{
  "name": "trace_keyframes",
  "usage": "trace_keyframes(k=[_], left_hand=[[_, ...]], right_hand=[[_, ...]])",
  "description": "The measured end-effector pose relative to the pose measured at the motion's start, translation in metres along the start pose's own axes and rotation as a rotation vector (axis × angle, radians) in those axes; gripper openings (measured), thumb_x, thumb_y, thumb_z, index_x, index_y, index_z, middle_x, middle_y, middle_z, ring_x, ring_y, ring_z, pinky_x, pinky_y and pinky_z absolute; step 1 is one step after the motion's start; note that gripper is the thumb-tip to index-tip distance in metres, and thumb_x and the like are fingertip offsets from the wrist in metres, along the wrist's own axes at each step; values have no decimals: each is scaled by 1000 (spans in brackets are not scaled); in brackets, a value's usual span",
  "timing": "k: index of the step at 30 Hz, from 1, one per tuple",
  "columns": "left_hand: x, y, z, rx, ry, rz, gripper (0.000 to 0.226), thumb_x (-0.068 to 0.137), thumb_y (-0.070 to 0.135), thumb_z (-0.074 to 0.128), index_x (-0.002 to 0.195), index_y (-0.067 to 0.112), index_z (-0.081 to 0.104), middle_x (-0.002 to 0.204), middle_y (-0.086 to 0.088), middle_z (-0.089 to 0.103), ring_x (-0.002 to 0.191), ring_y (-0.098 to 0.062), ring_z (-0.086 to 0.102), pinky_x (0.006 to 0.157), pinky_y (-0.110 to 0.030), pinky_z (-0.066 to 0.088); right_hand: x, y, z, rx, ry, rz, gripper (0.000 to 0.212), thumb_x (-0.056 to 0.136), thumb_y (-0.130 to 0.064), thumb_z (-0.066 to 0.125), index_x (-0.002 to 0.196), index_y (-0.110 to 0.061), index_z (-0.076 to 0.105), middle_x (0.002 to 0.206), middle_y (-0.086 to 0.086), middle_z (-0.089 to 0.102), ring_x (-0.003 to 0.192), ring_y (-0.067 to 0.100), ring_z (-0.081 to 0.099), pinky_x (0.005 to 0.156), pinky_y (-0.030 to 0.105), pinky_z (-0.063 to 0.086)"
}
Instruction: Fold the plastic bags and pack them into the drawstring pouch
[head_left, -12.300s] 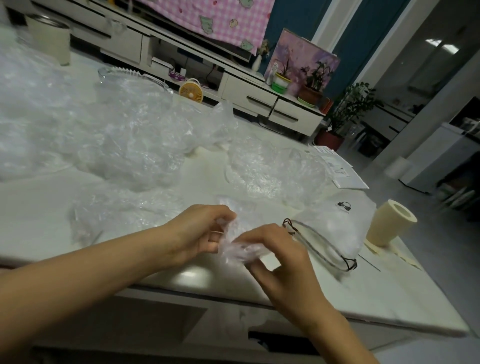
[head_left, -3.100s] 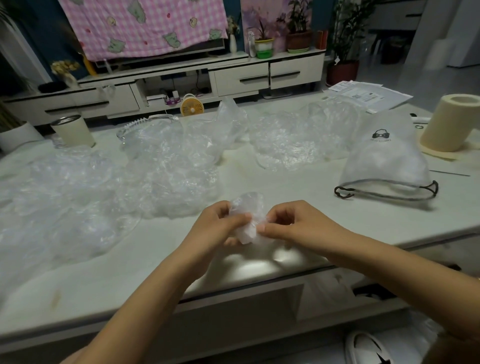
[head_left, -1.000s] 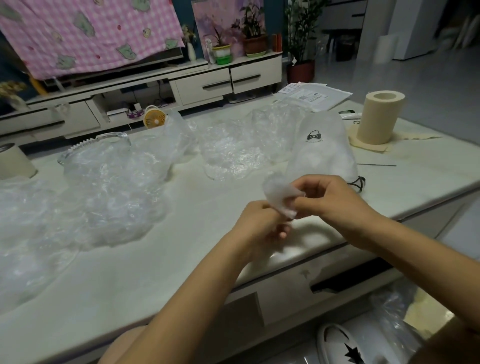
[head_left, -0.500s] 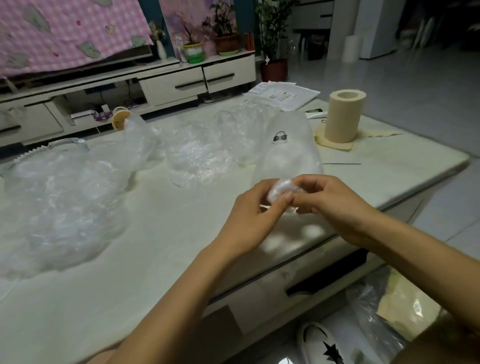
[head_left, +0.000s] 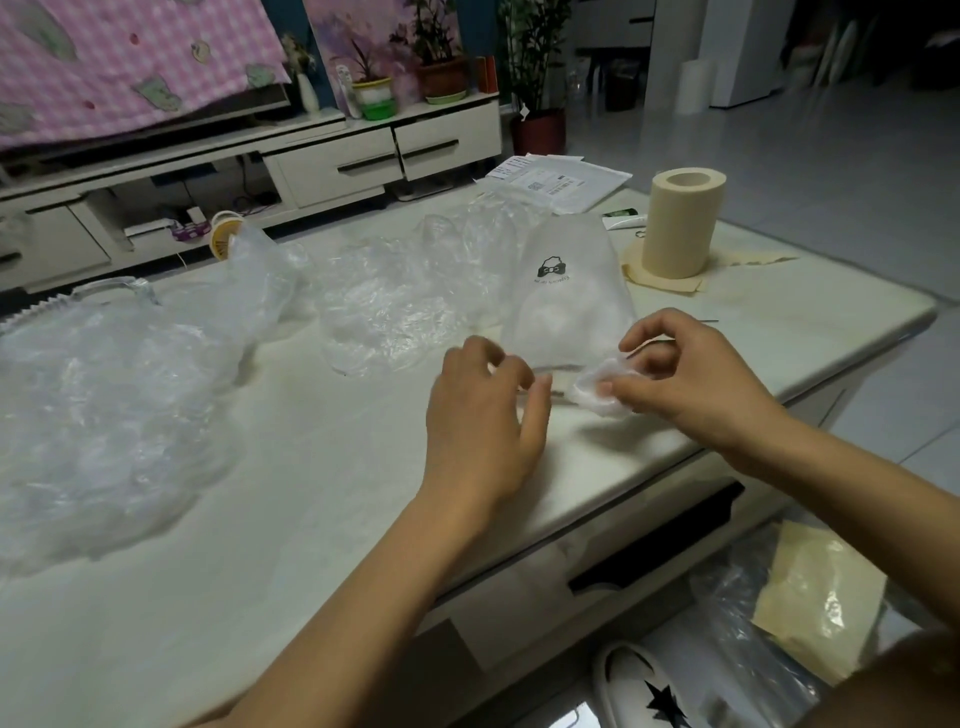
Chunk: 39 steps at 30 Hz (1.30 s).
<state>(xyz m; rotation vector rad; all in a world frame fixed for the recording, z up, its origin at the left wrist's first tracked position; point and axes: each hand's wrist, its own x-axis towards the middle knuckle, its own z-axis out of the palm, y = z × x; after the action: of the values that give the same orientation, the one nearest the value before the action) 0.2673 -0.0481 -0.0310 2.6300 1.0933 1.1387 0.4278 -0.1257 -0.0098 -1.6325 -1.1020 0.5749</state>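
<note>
My right hand (head_left: 691, 382) pinches a small folded plastic bag (head_left: 597, 389) just above the table, right in front of the pouch's mouth. The white drawstring pouch (head_left: 566, 296), printed with a small black bow logo, lies on the table with its dark cord end toward me. My left hand (head_left: 483, 415) hovers with its fingers spread at the pouch's mouth and holds nothing that I can see. Crumpled clear plastic bags lie in one heap at the left (head_left: 98, 410) and another behind the hands (head_left: 395, 301).
A beige paper roll (head_left: 680, 223) stands at the back right of the pale table (head_left: 311, 519), with papers (head_left: 561, 182) behind the pouch. A clear dish rim (head_left: 109, 288) shows at the far left. A white shoe (head_left: 639, 686) and a plastic bag lie on the floor.
My left hand has let go of the folded bag and opened its fingers near the pouch. My right hand has carried the folded bag right and down toward the pouch's mouth.
</note>
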Motion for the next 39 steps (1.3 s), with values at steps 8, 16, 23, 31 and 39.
trace_keyframes(k=[8, 16, 23, 31, 39], left_hand=[[0, -11, 19, 81, -118, 128, 40, 81, 16, 37, 103, 1, 67, 112, -17, 64, 99, -34, 58, 81, -36, 48], [0, 5, 1, -82, -88, 154, 41, 88, 16, 35, 113, -4, 60, 118, -18, 59, 93, -35, 58, 79, -29, 43], [3, -8, 5, -23, -132, 143, 43, 82, 18, 36, 106, -3, 65, 112, -16, 65, 84, -35, 63, 65, -32, 53], [11, -16, 15, -57, -36, -110, 36, 95, 30, 40, 99, 9, 70, 104, -9, 56, 93, -29, 52, 68, -34, 42], [10, -14, 23, -122, -120, -278, 29, 96, 27, 48, 91, 8, 70, 93, -2, 54, 96, -23, 47, 71, -30, 34]], right_hand=[[-6, -1, 13, -391, -33, -359, 14, 71, -9, 79, 75, -17, 69, 78, -3, 60, 72, 7, 58, 67, 6, 37], [29, -5, 25, -833, 269, -844, 13, 67, -8, 75, 67, -9, 62, 102, 15, 67, 93, 32, 54, 75, 35, 31], [51, -6, 37, -671, 79, -457, 23, 81, -11, 64, 102, -8, 53, 85, 6, 67, 78, 32, 60, 61, 33, 38], [65, -17, 36, -462, -135, -216, 19, 76, 0, 58, 75, -19, 63, 71, -2, 60, 70, 14, 53, 60, 16, 39], [68, -18, 34, -582, 61, -291, 8, 81, -10, 60, 86, -15, 64, 90, 6, 66, 86, 25, 57, 68, 29, 41]])
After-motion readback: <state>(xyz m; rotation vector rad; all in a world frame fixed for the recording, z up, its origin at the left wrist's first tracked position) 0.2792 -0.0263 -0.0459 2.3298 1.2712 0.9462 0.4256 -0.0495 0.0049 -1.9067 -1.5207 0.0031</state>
